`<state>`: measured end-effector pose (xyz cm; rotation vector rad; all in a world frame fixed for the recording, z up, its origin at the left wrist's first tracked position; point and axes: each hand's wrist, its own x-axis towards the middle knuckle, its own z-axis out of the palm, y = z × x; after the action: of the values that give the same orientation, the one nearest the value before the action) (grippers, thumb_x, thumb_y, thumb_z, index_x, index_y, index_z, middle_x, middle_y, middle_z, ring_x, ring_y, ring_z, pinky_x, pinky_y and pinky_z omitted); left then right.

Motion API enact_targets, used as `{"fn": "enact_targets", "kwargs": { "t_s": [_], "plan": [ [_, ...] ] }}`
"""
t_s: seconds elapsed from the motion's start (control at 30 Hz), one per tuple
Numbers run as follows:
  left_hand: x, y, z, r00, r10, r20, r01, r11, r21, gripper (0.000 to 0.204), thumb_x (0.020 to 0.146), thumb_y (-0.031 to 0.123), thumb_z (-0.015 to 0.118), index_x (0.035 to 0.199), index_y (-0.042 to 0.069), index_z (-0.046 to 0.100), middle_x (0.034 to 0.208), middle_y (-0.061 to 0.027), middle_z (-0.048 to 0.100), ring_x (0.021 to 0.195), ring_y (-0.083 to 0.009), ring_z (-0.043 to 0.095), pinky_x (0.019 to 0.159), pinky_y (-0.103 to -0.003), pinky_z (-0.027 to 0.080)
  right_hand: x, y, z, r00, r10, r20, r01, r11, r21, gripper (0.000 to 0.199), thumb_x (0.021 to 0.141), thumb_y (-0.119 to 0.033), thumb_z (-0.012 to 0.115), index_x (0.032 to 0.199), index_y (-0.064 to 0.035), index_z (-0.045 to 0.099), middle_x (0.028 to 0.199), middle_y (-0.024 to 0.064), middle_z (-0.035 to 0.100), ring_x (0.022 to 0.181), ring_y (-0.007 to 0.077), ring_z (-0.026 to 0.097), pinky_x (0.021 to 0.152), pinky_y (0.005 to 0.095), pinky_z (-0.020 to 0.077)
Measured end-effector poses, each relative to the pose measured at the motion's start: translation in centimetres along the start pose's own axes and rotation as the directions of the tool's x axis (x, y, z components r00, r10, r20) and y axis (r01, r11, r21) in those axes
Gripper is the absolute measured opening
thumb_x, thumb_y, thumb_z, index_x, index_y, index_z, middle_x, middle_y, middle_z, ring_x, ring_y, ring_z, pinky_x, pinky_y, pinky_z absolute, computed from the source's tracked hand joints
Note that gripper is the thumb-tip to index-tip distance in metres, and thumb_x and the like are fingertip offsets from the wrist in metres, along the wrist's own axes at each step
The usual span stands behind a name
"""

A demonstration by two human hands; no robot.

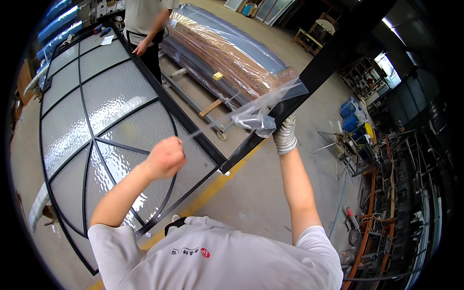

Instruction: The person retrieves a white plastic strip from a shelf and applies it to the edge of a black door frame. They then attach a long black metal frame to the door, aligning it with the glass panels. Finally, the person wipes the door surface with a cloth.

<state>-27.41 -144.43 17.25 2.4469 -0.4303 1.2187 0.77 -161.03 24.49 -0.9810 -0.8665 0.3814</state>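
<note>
A large black-framed door panel with frosted textured glass [111, 104] lies flat in front of me. My left hand [166, 157], bare, is closed in a fist on a thin stretched strip of clear plastic film [208, 126]. My right hand [285, 133], in a white knit glove, grips a long black metal bar [319, 70] where crumpled clear film [258, 116] bunches around it. The bar runs from the panel's near right corner up toward the upper right.
Another person in a light shirt [142, 21] stands at the panel's far end, one hand on its frame. A long plastic-wrapped brown bundle [227, 53] lies on a trolley beside the panel. Metal racks and tools [386, 193] crowd the right side; a yellow floor line [212, 191] runs below.
</note>
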Motion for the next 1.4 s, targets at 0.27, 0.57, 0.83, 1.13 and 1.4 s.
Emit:
{"fn": "enact_targets", "kwargs": {
  "t_s": [0.27,0.57,0.83,1.13,1.4],
  "plan": [
    [-8.0,2.0,3.6,0.895,-0.331,0.298,0.398,0.895,-0.201,0.022,0.077,0.012,0.064,0.065,0.006,0.047,0.063,-0.0099,0.047,0.063,-0.0294,0.050,0.058,-0.038,0.041,1.8,-4.6,3.2,0.997,-0.081,0.012,0.082,0.985,-0.154,0.077,0.078,-0.070,0.054,0.116,-0.0035,0.054,0.102,0.0108,0.064,0.094,0.0201,0.062,0.084,0.0324,0.0502],
    [13.2,-1.0,2.6,0.933,-0.283,-0.223,0.187,0.909,-0.373,0.089,0.061,0.046,0.083,0.124,0.003,0.036,0.113,-0.0160,0.047,0.093,-0.0228,0.054,0.078,-0.033,0.049,5.1,-11.5,7.5,0.928,-0.371,0.040,0.358,0.856,-0.373,0.035,0.089,-0.020,0.063,0.116,-0.0012,0.052,0.090,0.0038,0.058,0.077,0.0120,0.056,0.075,0.0298,0.0490],
    [16.9,-4.1,7.5,0.934,0.225,-0.277,-0.270,0.953,-0.136,0.026,0.071,0.010,0.064,0.094,0.005,0.053,0.086,-0.0065,0.055,0.070,-0.0225,0.055,0.057,-0.031,0.045,5.6,-10.4,7.6,0.953,-0.288,0.099,0.303,0.924,-0.234,0.033,0.091,-0.021,0.058,0.117,-0.0031,0.048,0.091,0.0020,0.050,0.080,0.0119,0.045,0.076,0.0292,0.0399],
    [-3.6,-15.7,3.7,0.930,0.099,0.353,-0.190,0.953,0.234,0.017,0.069,0.012,0.058,0.084,0.014,0.049,0.077,-0.0016,0.047,0.076,-0.0182,0.051,0.068,-0.031,0.043,6.4,-11.4,7.1,0.969,-0.204,0.140,0.223,0.965,-0.139,0.034,0.091,-0.020,0.056,0.116,-0.0008,0.043,0.090,0.0046,0.047,0.082,0.0148,0.046,0.080,0.0316,0.0403],
    [-17.4,-20.8,-11.9,0.820,-0.325,0.471,-0.077,0.753,0.653,0.021,0.073,0.011,0.055,0.094,0.012,0.053,0.084,-0.0057,0.049,0.079,-0.0227,0.050,0.070,-0.033,0.042,7.2,-11.3,5.2,0.988,-0.082,0.132,0.091,0.994,-0.065,0.032,0.086,-0.017,0.056,0.111,-0.0009,0.045,0.088,0.0039,0.042,0.079,0.0142,0.042,0.080,0.0310,0.0375]
  ]
}}
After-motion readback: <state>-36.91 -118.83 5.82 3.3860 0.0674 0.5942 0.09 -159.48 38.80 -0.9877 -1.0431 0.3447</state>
